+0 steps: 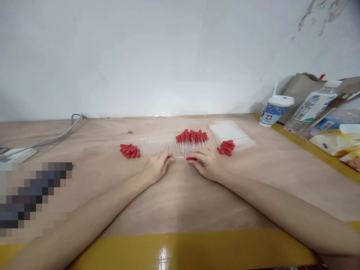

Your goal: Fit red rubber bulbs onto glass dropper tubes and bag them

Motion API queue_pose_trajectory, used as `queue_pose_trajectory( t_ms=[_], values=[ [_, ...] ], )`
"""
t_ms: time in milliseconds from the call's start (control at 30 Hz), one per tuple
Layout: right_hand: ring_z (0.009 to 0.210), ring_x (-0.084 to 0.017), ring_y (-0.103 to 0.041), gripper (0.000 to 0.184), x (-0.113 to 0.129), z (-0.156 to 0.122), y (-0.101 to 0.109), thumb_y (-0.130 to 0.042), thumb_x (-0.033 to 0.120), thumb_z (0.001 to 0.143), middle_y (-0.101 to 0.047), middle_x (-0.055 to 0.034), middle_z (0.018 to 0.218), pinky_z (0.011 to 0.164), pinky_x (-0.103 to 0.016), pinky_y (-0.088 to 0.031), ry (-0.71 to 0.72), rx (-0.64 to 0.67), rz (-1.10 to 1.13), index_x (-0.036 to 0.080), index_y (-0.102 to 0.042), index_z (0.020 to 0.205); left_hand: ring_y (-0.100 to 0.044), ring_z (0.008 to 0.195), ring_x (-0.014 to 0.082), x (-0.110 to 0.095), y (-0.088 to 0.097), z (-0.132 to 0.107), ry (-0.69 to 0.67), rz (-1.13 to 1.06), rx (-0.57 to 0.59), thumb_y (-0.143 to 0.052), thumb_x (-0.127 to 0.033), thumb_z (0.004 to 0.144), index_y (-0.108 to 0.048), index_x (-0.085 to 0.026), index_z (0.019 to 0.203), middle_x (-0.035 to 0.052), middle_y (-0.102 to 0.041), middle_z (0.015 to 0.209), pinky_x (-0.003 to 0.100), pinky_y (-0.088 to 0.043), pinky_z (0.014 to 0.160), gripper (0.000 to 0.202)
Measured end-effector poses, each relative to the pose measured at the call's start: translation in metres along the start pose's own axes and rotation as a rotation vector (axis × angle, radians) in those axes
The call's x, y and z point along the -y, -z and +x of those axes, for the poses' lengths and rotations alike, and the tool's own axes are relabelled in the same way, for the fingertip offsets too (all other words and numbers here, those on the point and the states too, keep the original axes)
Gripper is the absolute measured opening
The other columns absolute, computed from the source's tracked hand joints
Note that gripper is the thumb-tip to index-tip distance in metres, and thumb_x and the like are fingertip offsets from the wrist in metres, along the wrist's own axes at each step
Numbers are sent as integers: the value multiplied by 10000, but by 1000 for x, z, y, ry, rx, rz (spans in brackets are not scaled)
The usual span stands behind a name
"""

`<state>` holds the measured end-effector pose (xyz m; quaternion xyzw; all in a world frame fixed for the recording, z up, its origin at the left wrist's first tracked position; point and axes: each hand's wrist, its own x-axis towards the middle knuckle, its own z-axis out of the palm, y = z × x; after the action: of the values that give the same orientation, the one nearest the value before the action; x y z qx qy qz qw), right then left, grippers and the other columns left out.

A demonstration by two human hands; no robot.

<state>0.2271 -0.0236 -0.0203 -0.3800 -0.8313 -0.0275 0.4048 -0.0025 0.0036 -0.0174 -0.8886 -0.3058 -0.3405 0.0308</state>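
Between my two hands lies one clear glass dropper tube (pixel 179 158) with a red rubber bulb (pixel 191 159) on its right end. My left hand (pixel 157 167) pinches the tube's left end; my right hand (pixel 206 163) pinches the red bulb. Just behind them lies a row of bare clear tubes (pixel 156 147) and a row of finished droppers with red bulbs (pixel 192 139). One pile of loose red bulbs (pixel 129 150) sits to the left, a smaller pile (pixel 226 147) to the right.
A stack of clear plastic bags (pixel 230 133) lies behind the right bulb pile. At far right stand a paper cup with a straw (pixel 275 110), a water bottle (pixel 312 105) and packets. A grey cable (pixel 56 138) and white adapter lie at left. Yellow tape edges the wooden table (pixel 182 198).
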Motion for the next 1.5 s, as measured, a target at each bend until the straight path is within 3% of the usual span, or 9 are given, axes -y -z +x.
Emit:
queue_pose_trajectory(
  t_ms=[167, 300, 633, 1033, 1300, 1500],
  values=[
    [819, -159, -587, 134, 3, 1, 2, -510, 228, 848, -662, -28, 883, 769, -327, -406, 1, 12, 53, 208, -616, 928, -604, 845, 132, 4, -3, -1, -115, -32, 2, -402, -117, 882, -517, -179, 1117, 54, -628, 963, 261, -501, 746, 269],
    [770, -141, -588, 155, 4, 3, 5, -473, 210, 863, -657, -33, 867, 707, -287, -454, 5, 24, 153, 197, -607, 941, -606, 868, 149, 4, -3, -1, -137, -15, 6, -400, -117, 880, -541, -177, 1117, 67, -625, 976, 281, -513, 753, 283],
    [795, -133, -616, 156, 0, 3, 2, -483, 210, 859, -666, -32, 883, 718, -268, -502, 55, 18, 200, 210, -614, 944, -605, 853, 136, 2, -4, 0, -219, -48, -1, -427, -63, 845, -561, -187, 1120, 66, -623, 971, 252, -519, 738, 330],
    [752, -137, -600, 177, -3, 2, 4, -436, 208, 876, -657, -46, 808, 678, -271, -506, 173, 15, 177, 194, -609, 912, -611, 859, 146, -1, -4, -1, -229, -43, 17, -408, -33, 815, -569, -173, 1113, 76, -637, 969, 264, -523, 743, 367],
    [701, -162, -574, 233, -6, 4, 0, -400, 243, 894, -634, -70, 753, 644, -298, -478, 244, 60, -113, 173, -622, 876, -607, 793, 153, -7, -7, 2, -241, 137, 58, -376, -83, 861, -560, -173, 1109, 67, -632, 893, 278, -519, 708, 321],
    [783, -150, -597, 179, -21, 3, -2, -483, 253, 864, -653, -64, 866, 707, -278, -497, 184, 14, 41, 184, -606, 973, -594, 840, 145, -3, -5, 7, -200, 36, 35, -414, -151, 883, -548, -173, 1117, 67, -612, 925, 264, -513, 736, 271]
  ],
)
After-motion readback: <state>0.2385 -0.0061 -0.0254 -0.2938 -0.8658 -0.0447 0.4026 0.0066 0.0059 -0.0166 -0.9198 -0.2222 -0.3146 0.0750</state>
